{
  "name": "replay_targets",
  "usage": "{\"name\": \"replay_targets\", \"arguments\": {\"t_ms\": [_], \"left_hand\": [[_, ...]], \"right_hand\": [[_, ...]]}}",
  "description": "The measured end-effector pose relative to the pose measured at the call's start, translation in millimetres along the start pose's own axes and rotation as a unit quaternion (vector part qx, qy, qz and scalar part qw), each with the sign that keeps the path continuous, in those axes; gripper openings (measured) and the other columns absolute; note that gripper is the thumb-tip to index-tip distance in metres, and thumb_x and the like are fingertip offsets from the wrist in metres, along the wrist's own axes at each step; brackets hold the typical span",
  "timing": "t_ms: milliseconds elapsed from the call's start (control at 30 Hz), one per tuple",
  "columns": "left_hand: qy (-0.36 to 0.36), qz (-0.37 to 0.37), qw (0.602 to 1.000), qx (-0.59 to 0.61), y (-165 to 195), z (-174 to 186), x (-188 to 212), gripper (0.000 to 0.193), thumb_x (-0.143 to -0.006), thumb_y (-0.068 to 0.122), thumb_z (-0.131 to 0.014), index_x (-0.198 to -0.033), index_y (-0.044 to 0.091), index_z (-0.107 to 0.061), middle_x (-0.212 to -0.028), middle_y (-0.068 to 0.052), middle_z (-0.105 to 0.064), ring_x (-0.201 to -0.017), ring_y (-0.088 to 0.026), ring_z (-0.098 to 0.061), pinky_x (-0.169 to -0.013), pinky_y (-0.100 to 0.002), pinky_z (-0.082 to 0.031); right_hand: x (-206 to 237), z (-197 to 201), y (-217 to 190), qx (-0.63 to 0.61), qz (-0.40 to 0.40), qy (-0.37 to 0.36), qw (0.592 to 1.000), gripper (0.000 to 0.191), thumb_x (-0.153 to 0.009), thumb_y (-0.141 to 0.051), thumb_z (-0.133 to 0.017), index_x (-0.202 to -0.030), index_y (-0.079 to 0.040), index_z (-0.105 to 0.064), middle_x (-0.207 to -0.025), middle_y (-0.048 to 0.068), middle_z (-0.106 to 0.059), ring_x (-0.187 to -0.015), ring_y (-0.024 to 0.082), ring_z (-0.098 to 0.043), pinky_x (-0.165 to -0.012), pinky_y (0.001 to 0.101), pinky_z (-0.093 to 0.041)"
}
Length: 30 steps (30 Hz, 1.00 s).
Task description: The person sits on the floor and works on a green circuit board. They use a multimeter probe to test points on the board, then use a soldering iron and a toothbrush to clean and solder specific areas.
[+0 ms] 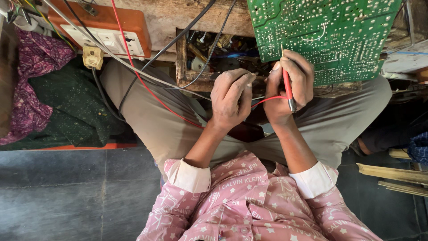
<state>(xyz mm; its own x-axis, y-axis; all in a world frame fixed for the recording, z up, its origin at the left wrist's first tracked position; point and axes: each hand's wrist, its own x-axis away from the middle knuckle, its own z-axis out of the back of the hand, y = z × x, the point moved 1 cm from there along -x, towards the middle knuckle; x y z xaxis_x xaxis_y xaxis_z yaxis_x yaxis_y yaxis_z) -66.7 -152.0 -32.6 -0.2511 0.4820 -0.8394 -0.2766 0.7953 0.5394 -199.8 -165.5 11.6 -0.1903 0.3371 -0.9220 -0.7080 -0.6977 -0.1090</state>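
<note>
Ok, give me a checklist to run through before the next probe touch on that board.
1. Right hand grips the slim red test probe: ok.
2. Probe tip meets the green printed circuit board: cannot tell.
3. Left hand holds a second probe: cannot tell, hidden in the fingers.
4. Red wire runs free across the lap: ok.
5. Board lies solder side up: ok.

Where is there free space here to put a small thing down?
Free: the dark floor tiles left of the pink shirt, below the green cloth. Crowded: the open drawer, full of parts, crossed by wires, and around both hands at the green circuit board.
</note>
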Motion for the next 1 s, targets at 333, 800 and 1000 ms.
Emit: {"name": "replay_targets", "arguments": {"t_ms": [333, 800, 1000], "left_hand": [[0.004, 0.0, 1.0, -0.003, 1, 0, 0, 0.028, -0.088, -0.013, -0.069, -0.113, -0.001, -0.064, -0.11, -0.013, -0.066, -0.098, -0.03, -0.068, -0.085, -0.04, -0.053], [-0.001, 0.001, 1.0, -0.001, 1, 0, 0, 0.03, -0.088, -0.013, -0.068, -0.114, 0.0, -0.064, -0.11, -0.013, -0.066, -0.098, -0.03, -0.067, -0.082, -0.038, -0.053], [-0.002, -0.005, 1.0, -0.006, 1, -1, 0, 0.032, -0.086, -0.014, -0.069, -0.114, 0.0, -0.064, -0.11, -0.013, -0.066, -0.097, -0.03, -0.067, -0.085, -0.04, -0.052]], "right_hand": [[2, 1, 0, 0.004, -0.004, 0.008, 1.0, 0.017, -0.106, 0.012, -0.062, -0.12, 0.004, -0.059, -0.125, 0.019, -0.062, -0.104, 0.029, -0.069, -0.083, 0.0344, -0.062], [14, 0, 7, -0.105, -0.071, 0.016, 0.992, 0.013, -0.115, 0.004, -0.053, -0.127, 0.002, -0.05, -0.134, 0.016, -0.051, -0.072, 0.016, -0.066, -0.06, 0.0254, -0.06], [11, 2, 5, -0.102, -0.076, 0.014, 0.992, 0.012, -0.112, 0.006, -0.054, -0.124, 0.003, -0.052, -0.131, 0.017, -0.053, -0.072, 0.016, -0.065, -0.06, 0.0249, -0.06]]}}
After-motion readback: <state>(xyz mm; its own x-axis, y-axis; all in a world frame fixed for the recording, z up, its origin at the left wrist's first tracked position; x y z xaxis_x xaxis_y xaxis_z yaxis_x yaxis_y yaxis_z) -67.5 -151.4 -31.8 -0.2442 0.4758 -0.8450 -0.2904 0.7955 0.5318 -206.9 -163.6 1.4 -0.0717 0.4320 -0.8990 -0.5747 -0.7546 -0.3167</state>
